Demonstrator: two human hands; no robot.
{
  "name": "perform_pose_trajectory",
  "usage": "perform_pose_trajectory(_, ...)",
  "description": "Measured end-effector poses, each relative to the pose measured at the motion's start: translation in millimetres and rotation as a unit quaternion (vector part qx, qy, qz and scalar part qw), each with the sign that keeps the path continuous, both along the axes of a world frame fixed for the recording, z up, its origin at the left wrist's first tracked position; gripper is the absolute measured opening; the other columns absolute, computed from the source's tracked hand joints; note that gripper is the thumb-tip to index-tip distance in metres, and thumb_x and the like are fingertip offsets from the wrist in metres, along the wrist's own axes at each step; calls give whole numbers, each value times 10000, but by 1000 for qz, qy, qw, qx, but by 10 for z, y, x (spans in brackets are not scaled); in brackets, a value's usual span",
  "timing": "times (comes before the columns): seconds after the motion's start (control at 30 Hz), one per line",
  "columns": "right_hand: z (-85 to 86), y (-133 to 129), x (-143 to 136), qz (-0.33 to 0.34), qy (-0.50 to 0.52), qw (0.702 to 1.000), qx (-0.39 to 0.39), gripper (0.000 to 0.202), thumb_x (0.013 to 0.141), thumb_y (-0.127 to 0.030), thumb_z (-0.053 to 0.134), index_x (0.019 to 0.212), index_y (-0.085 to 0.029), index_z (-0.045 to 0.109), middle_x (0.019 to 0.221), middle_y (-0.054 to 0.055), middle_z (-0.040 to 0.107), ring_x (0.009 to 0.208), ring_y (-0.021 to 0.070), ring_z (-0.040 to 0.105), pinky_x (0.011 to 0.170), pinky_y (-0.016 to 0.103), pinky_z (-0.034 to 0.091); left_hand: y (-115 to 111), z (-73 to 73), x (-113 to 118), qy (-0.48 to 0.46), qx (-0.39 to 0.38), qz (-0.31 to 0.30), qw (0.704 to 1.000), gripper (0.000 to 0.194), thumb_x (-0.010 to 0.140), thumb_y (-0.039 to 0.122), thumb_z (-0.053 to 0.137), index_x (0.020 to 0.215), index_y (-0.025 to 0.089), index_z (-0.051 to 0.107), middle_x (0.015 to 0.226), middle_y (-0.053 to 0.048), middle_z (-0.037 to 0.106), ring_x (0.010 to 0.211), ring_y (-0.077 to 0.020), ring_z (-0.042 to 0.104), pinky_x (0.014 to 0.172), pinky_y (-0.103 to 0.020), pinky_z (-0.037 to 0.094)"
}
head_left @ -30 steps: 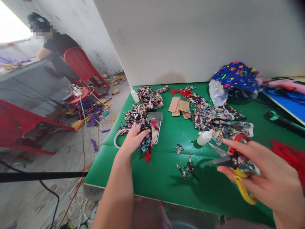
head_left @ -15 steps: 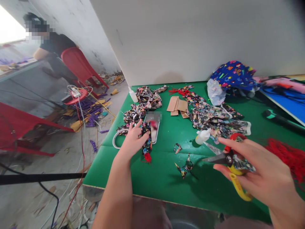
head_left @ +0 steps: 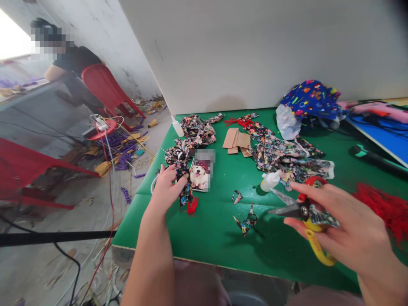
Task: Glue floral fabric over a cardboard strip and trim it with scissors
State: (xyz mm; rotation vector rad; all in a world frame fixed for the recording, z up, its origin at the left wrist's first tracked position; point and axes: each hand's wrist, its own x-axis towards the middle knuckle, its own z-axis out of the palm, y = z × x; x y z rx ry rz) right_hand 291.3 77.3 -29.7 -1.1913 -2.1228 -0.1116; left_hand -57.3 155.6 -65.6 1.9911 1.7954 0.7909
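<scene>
My left hand (head_left: 165, 187) has its thumb and fingers on a dark floral fabric strip (head_left: 185, 193) with a red tassel (head_left: 192, 206) at its near end. Beside the strip lies a phone (head_left: 200, 172) with a dog picture on its screen. My right hand (head_left: 344, 221) holds scissors (head_left: 304, 210) with red and yellow handles, blades parted and pointing left. A floral scrap (head_left: 323, 215) shows between that hand and the scissors. Small floral cuttings (head_left: 247, 223) lie left of the blades, and a white squeeze bottle (head_left: 270, 181) stands just beyond the tips.
Floral fabric piles (head_left: 280, 155), brown card pieces (head_left: 236, 139) and another white bottle (head_left: 177, 126) sit farther back on the green table (head_left: 204, 238). Red threads (head_left: 382, 208) and a blue patterned cloth (head_left: 310, 102) are at right. A person (head_left: 76, 63) sits across on a red chair (head_left: 106, 85).
My left hand has moved left, taking the tasselled strip with it off the phone, so the dog picture now shows. My right hand with the scissors has barely moved.
</scene>
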Motion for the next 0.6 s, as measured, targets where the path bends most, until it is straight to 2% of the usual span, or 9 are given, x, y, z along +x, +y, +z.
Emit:
perform_pose_trajectory(0.1,16,3,-10,0,-9,1000,6,457,810,-394,624,1213,-194,541,767,32,602,653,167,571,558,276,432,45,-53,-3,-12,-8,-23,1000,312,755,402,492,495,231,513,701,-56,652,1079,-308,566,1132,-555,59)
perform_pose_trajectory(0.23,18,4,0,0,-1,1000,-2,457,812,-402,621,1212,-195,544,795,42,610,679,170,583,559,275,435,147,-117,80,-50,-32,-69,996,276,741,392,512,512,239,506,776,-76,677,1289,-326,417,1132,-551,2)
perform_pose_trajectory(0.33,6,0,22,7,7,1000,-11,457,810,-399,624,1214,-200,542,781,36,607,665,165,579,548,273,432,206,-157,146,-82,-54,-75,992,263,718,387,538,507,236,501,837,-94,693,1326,-341,370,1120,-563,-49)
perform_pose_trajectory(0.6,18,3,47,-3,20,1000,-9,464,806,-389,631,1221,-202,540,767,31,597,673,172,582,575,283,436,243,-220,170,-111,-57,-57,991,264,698,382,576,491,229,515,915,-110,714,1303,-351,402,1132,-544,-24)
